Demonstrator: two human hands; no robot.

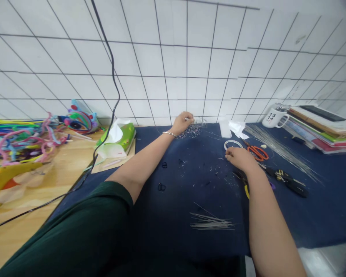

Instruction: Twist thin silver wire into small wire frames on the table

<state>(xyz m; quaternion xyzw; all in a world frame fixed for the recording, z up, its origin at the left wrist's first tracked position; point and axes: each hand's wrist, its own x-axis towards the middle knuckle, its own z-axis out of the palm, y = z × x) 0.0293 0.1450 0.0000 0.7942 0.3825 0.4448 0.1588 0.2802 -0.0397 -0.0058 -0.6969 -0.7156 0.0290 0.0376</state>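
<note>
My left hand point(183, 122) reaches to the far side of the navy cloth point(173, 200), its fingers pinched together at a tangle of thin curled wire point(190, 132). What sits between those fingertips is too small to make out. My right hand point(238, 157) is closed, thumb against fingers, beside a white tape ring point(233, 144); anything in its grip is hidden. Orange-handled scissors point(258, 152) lie just right of it. Black pliers point(288, 181) rest beyond the right forearm, and a yellow-handled tool point(247, 190) is partly covered by it. Nearer me lies a bundle of straight wires point(212, 223).
Small black rings point(161, 187) and scraps dot the cloth. Long wires point(282, 150), a mug point(275, 116) and stacked books point(320, 130) stand right. Left are tissues point(118, 140), a black cable point(113, 77), a yellow glue gun point(8, 179) and pipe cleaners point(23, 140).
</note>
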